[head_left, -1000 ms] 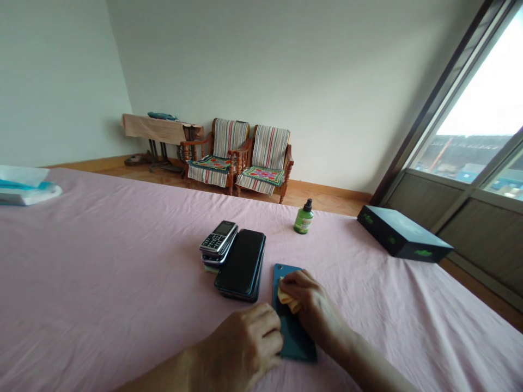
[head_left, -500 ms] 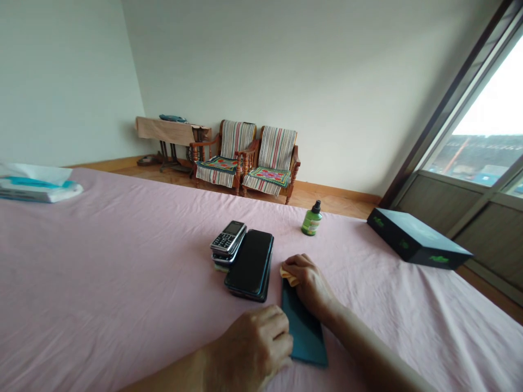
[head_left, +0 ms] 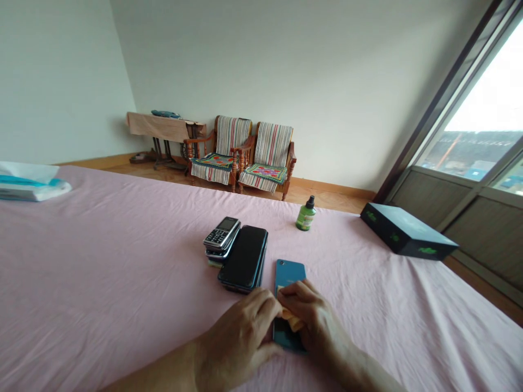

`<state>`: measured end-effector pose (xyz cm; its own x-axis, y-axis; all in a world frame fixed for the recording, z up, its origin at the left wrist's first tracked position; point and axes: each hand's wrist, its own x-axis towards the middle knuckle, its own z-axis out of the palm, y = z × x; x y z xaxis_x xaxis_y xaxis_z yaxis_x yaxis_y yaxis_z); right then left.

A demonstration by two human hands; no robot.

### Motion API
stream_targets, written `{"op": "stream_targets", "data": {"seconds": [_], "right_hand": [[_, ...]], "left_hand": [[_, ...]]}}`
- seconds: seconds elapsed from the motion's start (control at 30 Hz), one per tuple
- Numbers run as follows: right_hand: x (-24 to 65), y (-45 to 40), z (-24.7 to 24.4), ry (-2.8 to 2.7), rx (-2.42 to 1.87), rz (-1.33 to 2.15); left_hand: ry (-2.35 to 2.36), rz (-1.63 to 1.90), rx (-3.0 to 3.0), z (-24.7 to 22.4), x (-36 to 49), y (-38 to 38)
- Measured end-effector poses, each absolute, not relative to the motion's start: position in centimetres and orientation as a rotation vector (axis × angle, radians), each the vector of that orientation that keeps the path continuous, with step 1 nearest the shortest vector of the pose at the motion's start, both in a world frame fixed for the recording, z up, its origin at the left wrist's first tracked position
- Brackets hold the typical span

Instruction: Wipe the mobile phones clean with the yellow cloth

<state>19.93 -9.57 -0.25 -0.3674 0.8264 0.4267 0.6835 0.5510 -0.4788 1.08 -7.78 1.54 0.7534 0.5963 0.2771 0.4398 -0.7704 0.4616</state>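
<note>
A blue smartphone lies back side up on the pink bed sheet, its camera at the far left corner. My right hand presses a folded yellow cloth onto the middle of its back, fingers closed round the cloth. Along the phone's left edge, my left hand is curled with thumb and fingers gripping the side; its fingertips are close to the cloth. To the left sit a stack of black smartphones and a stack of keypad phones.
A green spray bottle stands beyond the phone. At the right lies a black box with green markings. A tissue pack rests at the far left. Two wooden chairs and a cloth-covered sewing table stand by the wall.
My right hand has slid the cloth from the phone's far end back toward me, uncovering the camera end. My left hand has shifted slightly forward along the phone's edge. The view has turned slightly.
</note>
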Motion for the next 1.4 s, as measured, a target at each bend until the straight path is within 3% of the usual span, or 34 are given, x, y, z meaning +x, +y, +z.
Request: {"op": "stream_targets", "data": {"seconds": [0.3,0.63,1.03,1.2,1.4], "right_hand": [[19.5,-12.6,-0.2,-2.195,-1.022,0.266],[20.3,-6.7,-0.2,-2.138,-1.2,0.289],[19.5,-12.9,-1.4,-2.173,-0.932,0.362],[20.9,-11.8,-0.9,-2.126,-1.214,0.412],[22.0,-6.8,-0.8,-2.097,-1.332,0.233]], "left_hand": [[0.754,0.692,2.366,0.8,1.0,-7.5],[0.779,0.768,2.319,0.5,1.0,-7.4],[0.715,0.732,2.277,0.3,1.0,-6.9],[0.745,0.585,2.353,0.7,1.0,-6.9],[0.769,0.548,2.426,1.0,1.0,-7.0]]}}
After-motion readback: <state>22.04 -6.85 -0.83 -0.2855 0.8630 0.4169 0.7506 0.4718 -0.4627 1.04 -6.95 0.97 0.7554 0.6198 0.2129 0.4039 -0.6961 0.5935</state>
